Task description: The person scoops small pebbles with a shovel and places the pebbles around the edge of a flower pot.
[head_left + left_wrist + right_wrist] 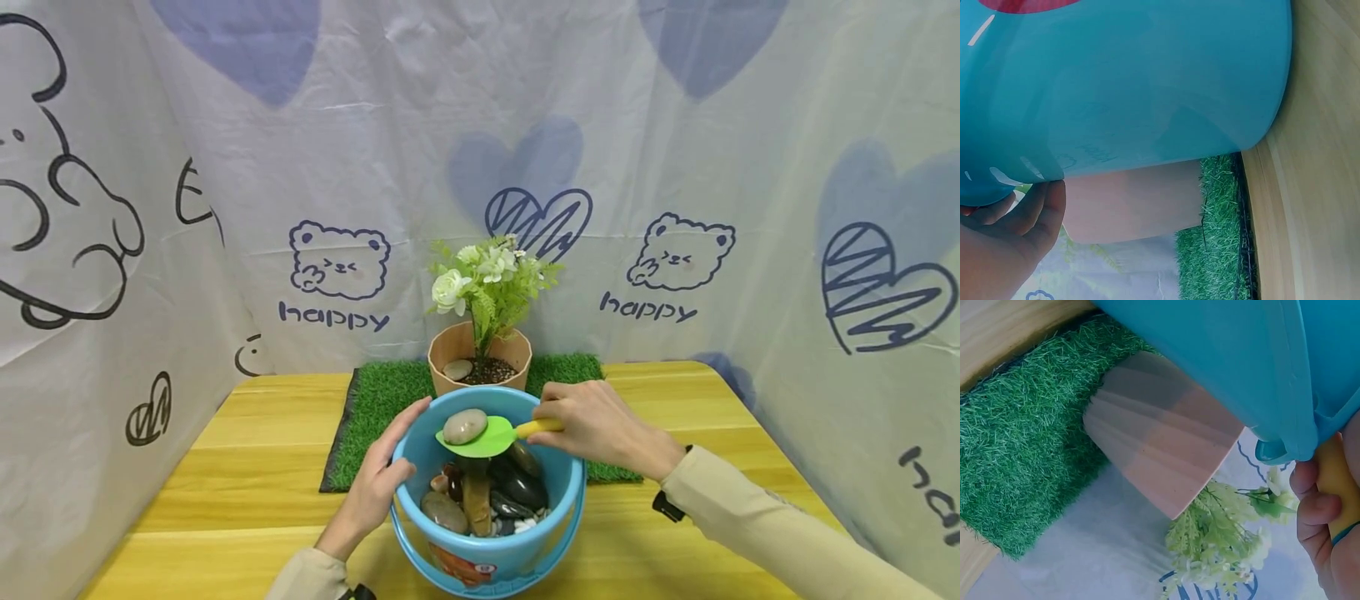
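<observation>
My right hand (600, 425) grips the yellow handle of a toy shovel (498, 437) with a green, leaf-shaped blade. A smooth pale stone (465, 426) lies on that blade, over the mouth of a light blue bucket (558, 492). On the bucket's left side, my left hand (375, 483) holds the rim. Inside the bucket are several stones, among them a black one (517, 483), an upright brown one (476, 500) and a grey-brown one (444, 512). In the right wrist view, fingers (1319, 509) wrap the yellow handle (1335, 481), while the blade is hidden.
Behind the bucket, a tan flowerpot (442, 383) stands on a green grass mat (360, 433). It holds white flowers (487, 279), dark soil and a flat stone (457, 369). The bucket's handle (408, 554) hangs down in front. Printed cloth surrounds the wooden table (247, 467).
</observation>
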`<state>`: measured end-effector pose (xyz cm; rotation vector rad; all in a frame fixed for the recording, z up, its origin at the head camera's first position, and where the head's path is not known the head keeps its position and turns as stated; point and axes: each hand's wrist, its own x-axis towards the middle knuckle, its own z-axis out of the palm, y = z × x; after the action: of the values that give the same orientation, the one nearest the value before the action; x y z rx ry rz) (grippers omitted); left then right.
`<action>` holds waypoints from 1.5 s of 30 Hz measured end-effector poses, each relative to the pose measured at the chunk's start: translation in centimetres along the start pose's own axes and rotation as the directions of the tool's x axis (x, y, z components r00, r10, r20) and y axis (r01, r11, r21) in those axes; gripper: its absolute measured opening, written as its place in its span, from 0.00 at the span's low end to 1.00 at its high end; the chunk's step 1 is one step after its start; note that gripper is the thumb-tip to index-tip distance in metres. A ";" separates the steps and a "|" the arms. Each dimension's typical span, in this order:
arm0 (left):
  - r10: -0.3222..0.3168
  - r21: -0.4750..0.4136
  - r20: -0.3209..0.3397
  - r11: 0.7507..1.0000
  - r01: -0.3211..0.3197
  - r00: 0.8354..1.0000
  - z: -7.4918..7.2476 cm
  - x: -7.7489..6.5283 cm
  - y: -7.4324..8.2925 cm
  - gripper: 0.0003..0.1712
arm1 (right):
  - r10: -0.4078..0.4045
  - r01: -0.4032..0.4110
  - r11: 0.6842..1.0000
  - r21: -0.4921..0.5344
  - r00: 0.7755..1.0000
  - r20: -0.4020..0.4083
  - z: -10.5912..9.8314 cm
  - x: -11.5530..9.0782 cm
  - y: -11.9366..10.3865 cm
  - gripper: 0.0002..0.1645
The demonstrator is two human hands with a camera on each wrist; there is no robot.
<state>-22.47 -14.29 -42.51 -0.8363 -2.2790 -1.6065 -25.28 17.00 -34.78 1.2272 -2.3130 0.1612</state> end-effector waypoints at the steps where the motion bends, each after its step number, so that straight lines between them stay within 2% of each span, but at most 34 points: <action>1: -0.008 -0.004 0.001 1.000 0.008 1.000 0.0 0.0 0.0 0.43 | 0.000 0.000 1.000 0.003 1.000 0.000 0.0 -0.1 0.0 0.11; 12: -0.040 -0.023 0.006 0.999 0.041 0.999 0.0 -0.3 0.0 0.44 | -0.028 0.030 0.999 0.021 0.997 -0.076 0.1 -0.7 -0.3 0.12; 23: -0.056 -0.030 0.009 0.998 0.057 0.998 0.0 -0.2 0.1 0.44 | -0.001 0.005 0.999 0.042 0.994 -0.108 0.3 -0.9 -0.5 0.12; 33: -0.045 -0.019 0.009 0.999 0.045 0.999 0.0 -0.3 0.1 0.44 | 0.035 -0.032 0.999 0.034 0.992 -0.117 0.4 -1.1 -0.6 0.12; 45: -0.062 -0.020 0.008 0.998 0.062 0.998 0.1 -0.1 0.2 0.44 | 0.076 -0.078 0.997 -0.011 0.986 -0.148 -0.1 -1.5 -0.4 0.14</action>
<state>-22.30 -14.21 -42.44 -0.7845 -2.3194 -1.6575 -24.26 17.87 -35.47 1.0806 -2.2297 0.2503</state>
